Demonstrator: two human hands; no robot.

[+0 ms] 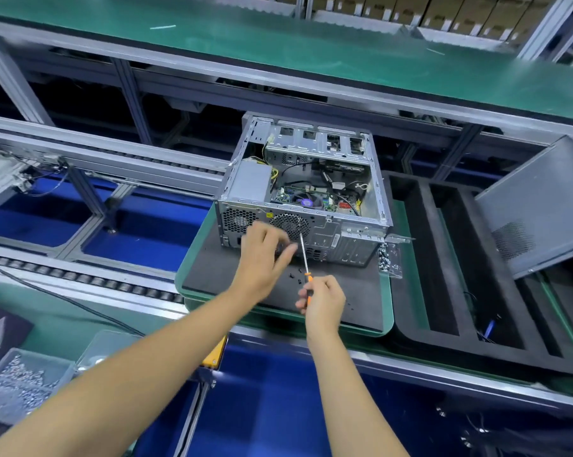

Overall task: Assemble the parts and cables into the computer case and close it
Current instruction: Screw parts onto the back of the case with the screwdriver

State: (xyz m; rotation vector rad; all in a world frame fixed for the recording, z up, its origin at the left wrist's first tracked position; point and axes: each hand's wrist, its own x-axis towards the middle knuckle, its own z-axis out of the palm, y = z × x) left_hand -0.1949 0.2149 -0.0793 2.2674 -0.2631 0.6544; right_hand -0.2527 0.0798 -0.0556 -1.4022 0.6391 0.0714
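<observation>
Now perforated steel case (311,206), orange-handled screwdriver (305,262)

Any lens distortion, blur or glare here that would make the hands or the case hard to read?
Head view: wide-angle bending curves the conveyor rails and stretches the forearms at the bottom edge; the computer case, left hand, right hand and screwdriver are fairly sharp, lit evenly; corners are soft; no strong glare.

Screw bin (21,380) contents blurred, edge-cropped
</observation>
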